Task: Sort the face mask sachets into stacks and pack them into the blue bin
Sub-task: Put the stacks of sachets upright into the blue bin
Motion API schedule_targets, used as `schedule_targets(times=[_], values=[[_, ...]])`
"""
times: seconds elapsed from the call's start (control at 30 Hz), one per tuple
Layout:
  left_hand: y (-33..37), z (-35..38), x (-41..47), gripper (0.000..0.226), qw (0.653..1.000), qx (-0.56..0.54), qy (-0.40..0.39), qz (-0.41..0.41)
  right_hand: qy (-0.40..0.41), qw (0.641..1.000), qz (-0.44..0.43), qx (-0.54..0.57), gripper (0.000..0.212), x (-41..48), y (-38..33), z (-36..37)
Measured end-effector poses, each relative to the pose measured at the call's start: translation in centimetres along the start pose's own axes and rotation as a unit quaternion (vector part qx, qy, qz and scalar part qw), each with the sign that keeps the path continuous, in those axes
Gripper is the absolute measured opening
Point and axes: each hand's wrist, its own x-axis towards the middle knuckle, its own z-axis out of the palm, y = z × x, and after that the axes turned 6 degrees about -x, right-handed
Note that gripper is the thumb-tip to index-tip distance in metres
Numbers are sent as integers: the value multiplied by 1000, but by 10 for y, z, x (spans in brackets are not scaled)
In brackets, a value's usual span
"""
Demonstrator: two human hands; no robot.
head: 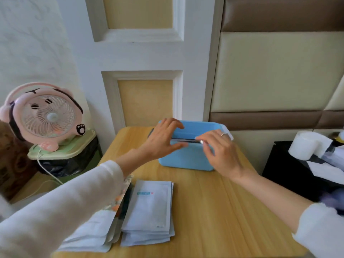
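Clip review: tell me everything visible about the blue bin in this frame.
The blue bin is a light blue, smooth, plastic-looking box with rounded corners and an open top. It stands upright at the far end of the wooden table, close to the wall. A stack of sachets stands on edge in its opening, held by the left hand and right hand, which hide part of its rim.

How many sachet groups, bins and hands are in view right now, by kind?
Sachet stacks on the table: 2, the white stack and the mixed stack partly under the left sleeve
Sachet bundle held edge-on at the bin's opening: 1
Blue bin: 1
Hands: 2, left hand and right hand
Total: 6
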Motion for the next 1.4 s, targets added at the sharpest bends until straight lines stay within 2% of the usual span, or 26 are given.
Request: schedule_targets(times=[0.03, 0.07, 0.1, 0.13, 0.17, 0.2, 0.23, 0.27, 0.3, 0.37, 0.4, 0.43, 0.57, 0.63, 0.73, 0.8, 0.87, 0.93, 1.0, 1.03, 1.07, 1.13, 1.2, 1.27, 1.33, 1.4], values=[[4, -9, -14, 40, 998, -24, 60, 20, -41, 998, 33, 46, 16, -8, -20, 1], [8, -18, -27, 28, 997, -42, 66, 11, -105, 982, 113, 109, 13, -16, -41, 4], [13, -26, -39, 23, 998, -51, 18, -24, -174, 943, 219, 180, 14, -23, -58, 8], [16, -33, -49, 23, 992, -38, -92, -76, -241, 879, 328, 248, 20, -26, -73, 13], [16, -35, -59, 28, 964, -6, -232, -127, -290, 803, 429, 296, 28, -27, -82, 18], [16, -36, -68, 37, 917, 33, -361, -166, -320, 729, 511, 326, 33, -25, -89, 22], [15, -34, -76, 46, 870, 78, -452, -181, -332, 670, 567, 346, 33, -22, -93, 24], [13, -31, -85, 54, 841, 122, -501, -166, -327, 626, 608, 362, 32, -18, -97, 25], [10, -25, -92, 58, 829, 161, -518, -135, -313, 592, 640, 377, 31, -15, -101, 25], [7, -16, -104, 62, 838, 202, -502, -74, -296, 526, 685, 408, 31, -14, -110, 27], [6, -14, -106, 63, 845, 208, -488, -60, -303, 502, 694, 418, 28, -13, -116, 28], [5, -11, -107, 64, 849, 213, -479, -59, -322, 492, 695, 415, 26, -14, -122, 29], [1, -7, -113, 66, 860, 222, -456, -59, -387, 470, 680, 407, 35, -22, -132, 36], [-1, -5, -116, 67, 866, 231, -441, -54, -427, 487, 650, 398, 39, -28, -131, 39], [2, -3, -117, 66, 872, 231, -424, -72, -440, 559, 601, 363, 46, -37, -133, 40], [7, -3, -115, 62, 888, 198, -398, -119, -424, 610, 576, 341, 46, -35, -126, 37], [10, -2, -110, 54, 930, 83, -296, -201, -394, 692, 521, 306, 43, -23, -107, 31], [13, 2, -101, 58, 959, -10, -110, -259, -396, 795, 405, 218, 31, 1, -83, 16], [18, 11, -89, 78, 957, -83, 43, -275, -422, 870, 250, 50, 19, 27, -67, -5], [22, 16, -84, 86, 939, -171, 66, -292, -431, 885, 174, -25, 19, 37, -63, -14], [28, 21, -79, 87, 907, -280, 61, -310, -442, 888, 106, -76, 19, 44, -60, -21], [36, 39, -79, 70, 841, -420, 10, -341, -485, 866, 16, -118, 14, 43, -54, -26], [41, 61, -86, 49, 801, -470, -14, -370, -537, 838, 21, -99, 18, 24, -39, -26], [43, 80, -91, 43, 772, -502, 5, -389, -527, 840, 132, 2, 25, 1, -17, -31], [44, 89, -89, 46, 765, -509, 15, -395, -431, 839, 284, 170, 31, -23, 5, -41], [45, 94, -87, 57, 760, -508, -3, -405, -322, 799, 409, 302, 38, -51, 20, -47]])
